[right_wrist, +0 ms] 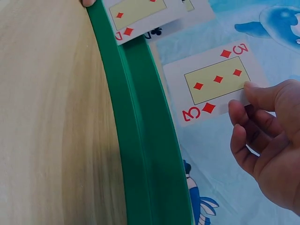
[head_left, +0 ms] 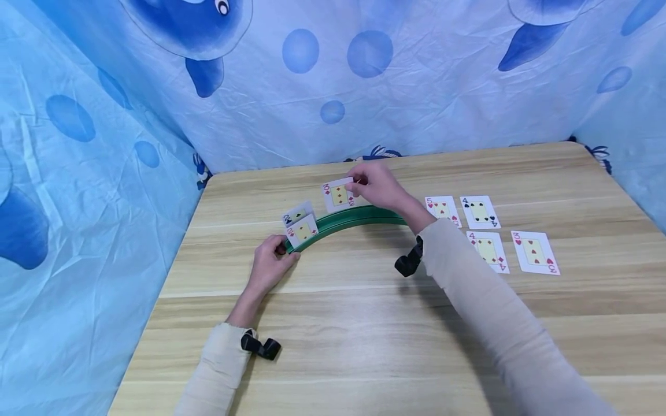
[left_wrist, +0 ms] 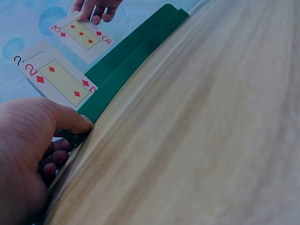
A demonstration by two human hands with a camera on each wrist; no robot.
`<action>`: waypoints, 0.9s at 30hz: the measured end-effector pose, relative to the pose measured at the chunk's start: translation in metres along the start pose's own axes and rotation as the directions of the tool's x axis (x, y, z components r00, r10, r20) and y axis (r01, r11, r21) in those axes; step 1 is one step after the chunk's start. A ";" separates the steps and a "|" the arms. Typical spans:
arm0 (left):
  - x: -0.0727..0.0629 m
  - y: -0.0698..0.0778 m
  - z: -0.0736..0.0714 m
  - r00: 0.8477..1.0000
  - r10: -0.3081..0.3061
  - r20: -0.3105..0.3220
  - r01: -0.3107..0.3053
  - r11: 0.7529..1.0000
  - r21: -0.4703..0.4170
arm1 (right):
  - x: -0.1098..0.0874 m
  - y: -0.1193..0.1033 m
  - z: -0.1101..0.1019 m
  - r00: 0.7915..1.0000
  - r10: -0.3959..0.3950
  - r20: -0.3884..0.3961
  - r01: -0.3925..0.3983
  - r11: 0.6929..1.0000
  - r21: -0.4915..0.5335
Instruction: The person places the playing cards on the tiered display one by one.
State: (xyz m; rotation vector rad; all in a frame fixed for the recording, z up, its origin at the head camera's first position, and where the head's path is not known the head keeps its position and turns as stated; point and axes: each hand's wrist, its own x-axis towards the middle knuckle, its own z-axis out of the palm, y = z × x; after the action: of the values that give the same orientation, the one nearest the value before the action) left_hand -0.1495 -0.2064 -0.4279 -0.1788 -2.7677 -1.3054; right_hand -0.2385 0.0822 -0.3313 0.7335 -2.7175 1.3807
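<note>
My left hand pinches the left end of a curved green card holder, thumb on its near side. Slotted upright at that end are a two of diamonds and, partly hidden behind it, a two of clubs. Beyond the holder, my right hand grips a three of diamonds by its edge between thumb and fingers. The right wrist view shows that card raised just past the holder's far side, apart from the other two. My right forearm covers the holder's right end in the head view.
On the wooden table, several face-up cards lie to the right, among them a three of hearts, a spades card and a hearts card partly behind my arm. A blue patterned curtain hangs along the back and sides.
</note>
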 end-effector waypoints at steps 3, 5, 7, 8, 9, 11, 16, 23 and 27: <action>0.001 0.000 0.001 1.000 0.006 -0.005 -0.006 1.000 0.009 | 0.001 0.000 0.003 1.000 -0.006 0.002 0.006 1.000 0.010; 0.001 0.000 0.001 1.000 0.013 -0.010 -0.013 1.000 0.015 | 0.002 -0.001 0.005 1.000 -0.006 0.007 0.006 1.000 0.012; 0.001 0.001 0.001 1.000 0.018 -0.014 -0.018 1.000 0.016 | 0.002 -0.001 0.007 1.000 -0.007 0.013 0.006 1.000 0.012; 0.001 0.001 0.001 1.000 0.018 -0.014 -0.018 1.000 0.013 | 0.003 -0.001 0.008 1.000 -0.010 0.018 0.010 1.000 0.011; 0.000 0.001 0.001 1.000 0.020 -0.014 -0.019 1.000 0.012 | 0.003 -0.001 0.009 1.000 -0.013 0.022 0.013 1.000 0.011; 0.000 0.001 0.001 1.000 0.019 -0.013 -0.019 1.000 0.007 | 0.003 -0.002 0.010 0.999 -0.020 0.029 0.019 1.000 0.013; 0.000 0.000 0.001 1.000 0.014 -0.006 -0.014 1.000 0.010 | 0.003 0.000 0.015 0.998 -0.019 0.055 0.018 1.000 0.020; 0.000 0.001 0.002 1.000 -0.001 -0.002 0.001 1.000 0.006 | 0.002 0.001 0.019 0.995 0.013 0.096 -0.017 0.999 0.041; -0.001 0.001 0.000 1.000 -0.007 -0.005 0.007 1.000 0.005 | 0.002 0.002 0.020 0.994 0.015 0.105 -0.020 0.999 0.047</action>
State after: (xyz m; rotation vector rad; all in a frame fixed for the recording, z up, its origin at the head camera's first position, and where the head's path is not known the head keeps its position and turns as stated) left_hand -0.1486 -0.2057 -0.4277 -0.1655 -2.7703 -1.2983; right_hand -0.2375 0.0674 -0.3447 0.8089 -2.7845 1.4571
